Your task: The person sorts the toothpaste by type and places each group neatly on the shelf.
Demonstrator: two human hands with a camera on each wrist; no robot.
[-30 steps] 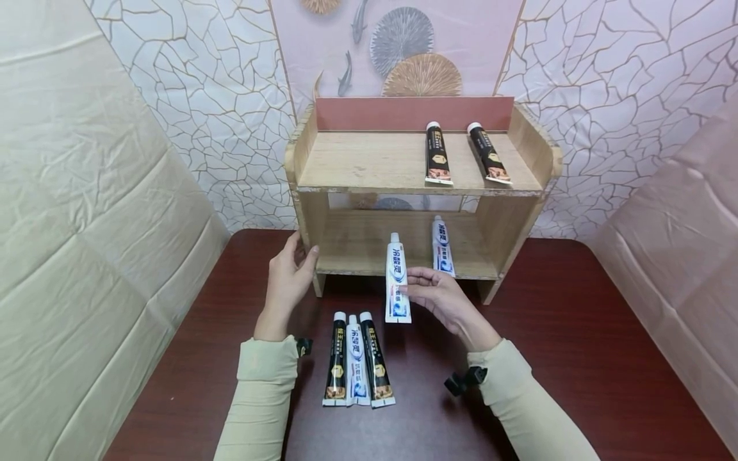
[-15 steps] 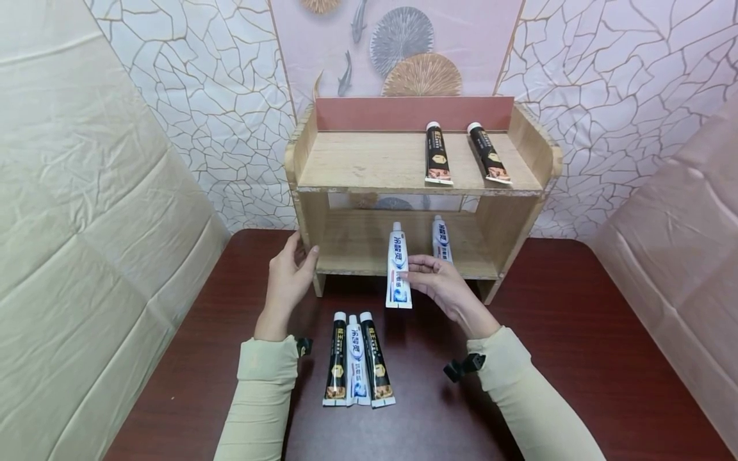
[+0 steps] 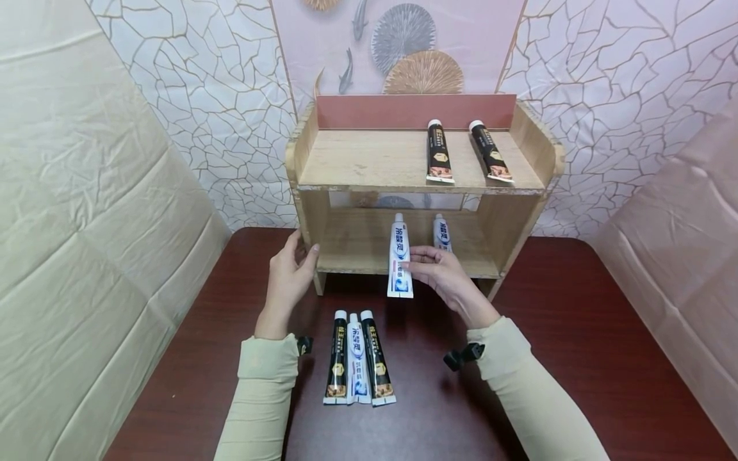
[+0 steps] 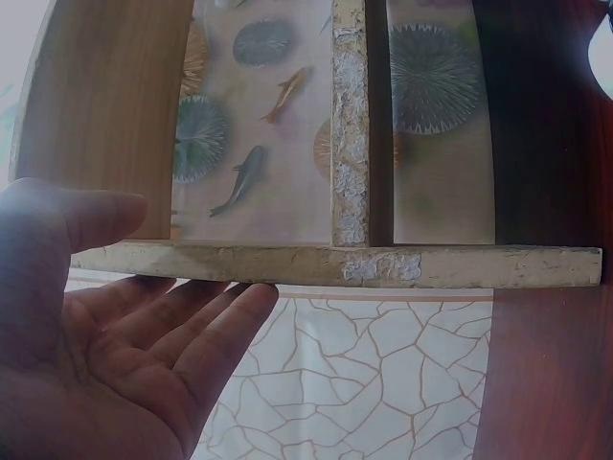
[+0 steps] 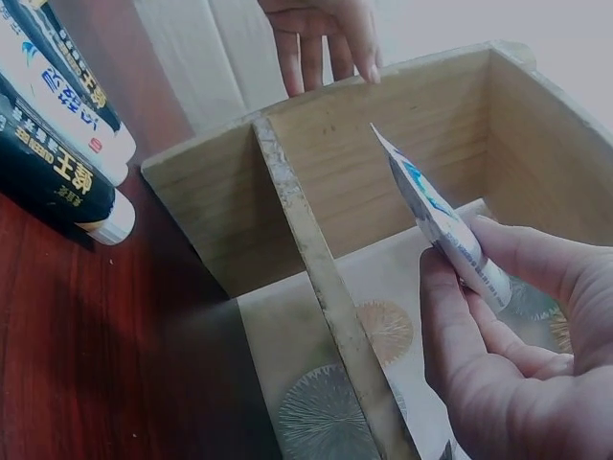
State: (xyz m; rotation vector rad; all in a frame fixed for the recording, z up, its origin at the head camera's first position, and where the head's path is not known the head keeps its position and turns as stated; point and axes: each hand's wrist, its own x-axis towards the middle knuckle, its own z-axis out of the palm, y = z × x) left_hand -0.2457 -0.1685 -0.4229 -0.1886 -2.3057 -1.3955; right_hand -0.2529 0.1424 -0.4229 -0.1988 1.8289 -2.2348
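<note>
My right hand (image 3: 442, 275) pinches a white toothpaste tube (image 3: 399, 259) between thumb and fingers, cap end pointing at the shelf. In the head view the tube overlaps the lower board's front edge; the right wrist view shows this toothpaste tube (image 5: 445, 225) edge-on. My left hand (image 3: 288, 275) holds the left side panel of the wooden shelf (image 3: 363, 186). In the left wrist view its thumb lies inside the panel (image 4: 287, 264) and its fingers outside. A second white toothpaste tube (image 3: 442, 232) lies on the lower board, partly hidden behind my right hand.
Two black toothpaste tubes (image 3: 439, 152) lie on the top board's right half. On the dark red table (image 3: 190, 397), in front of the shelf, a white toothpaste tube (image 3: 357, 358) lies between two black ones. Patterned cloth (image 3: 202, 96) hangs behind, and padded fabric walls (image 3: 104, 256) flank both sides.
My right hand has moved forward with the white toothpaste tube, whose cap end now reaches further over the lower board. My left hand keeps its place on the side panel.
</note>
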